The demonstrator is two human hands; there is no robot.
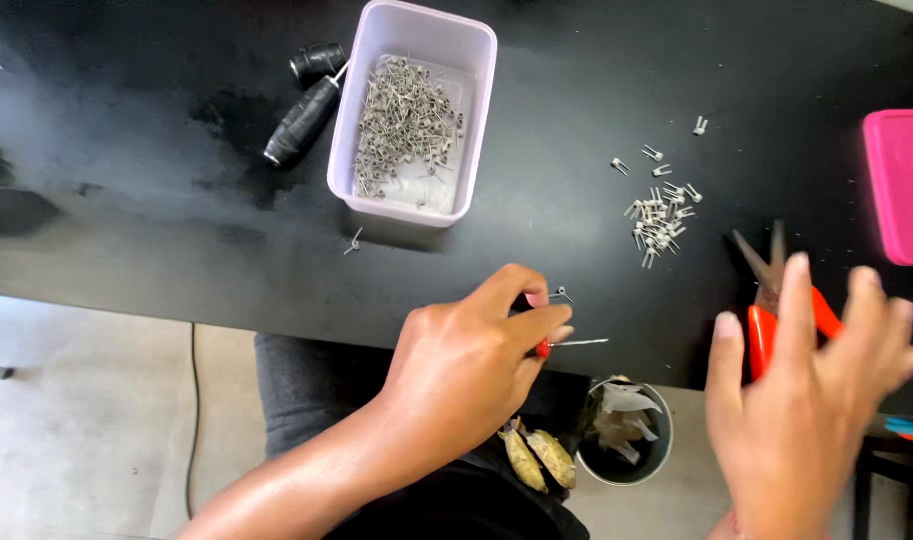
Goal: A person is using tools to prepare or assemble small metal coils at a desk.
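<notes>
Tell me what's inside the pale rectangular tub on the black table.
The pale tub holds a loose heap of small wire coils with straight legs, piled mostly toward its left side. Bare tub floor shows at the right. Whatever lies beneath the heap is covered.

Single head-worn view, steeply down, close over black table (pixel 576 70) edge.

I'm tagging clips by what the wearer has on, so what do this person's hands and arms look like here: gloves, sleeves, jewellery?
Both hands are bare, with no gloves. The left hand and its forearm show no sleeve, watch or ring. The right hand is motion-blurred; no ring is visible, and a thin reddish band may sit at its wrist, though that is unclear. Fingernails look short and unpainted.
</notes>
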